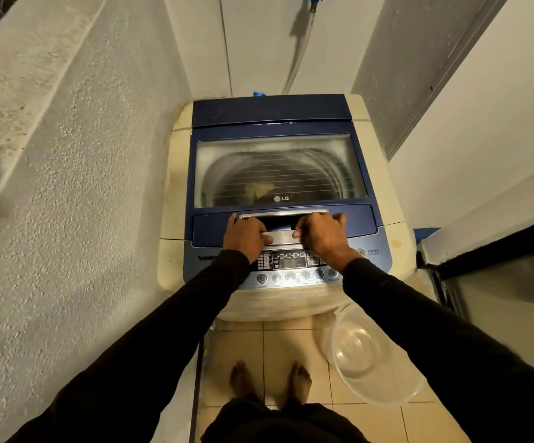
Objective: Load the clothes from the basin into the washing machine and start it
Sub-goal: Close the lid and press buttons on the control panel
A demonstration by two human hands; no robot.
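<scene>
Hands at the lid handle (283,237), centre of the frame: the left hand (246,235) and right hand (322,235) both have fingers hooked into the recess, each grip curled on that silver bar. The lid (278,174) lies flat on the washing machine (176,193); through its window something pale shows in the drum. The basin (384,388) sits empty on the floor, lower right. Loading looks done, I'd say, so next comes the power button (360,252), just right of the hands, then start.
</scene>
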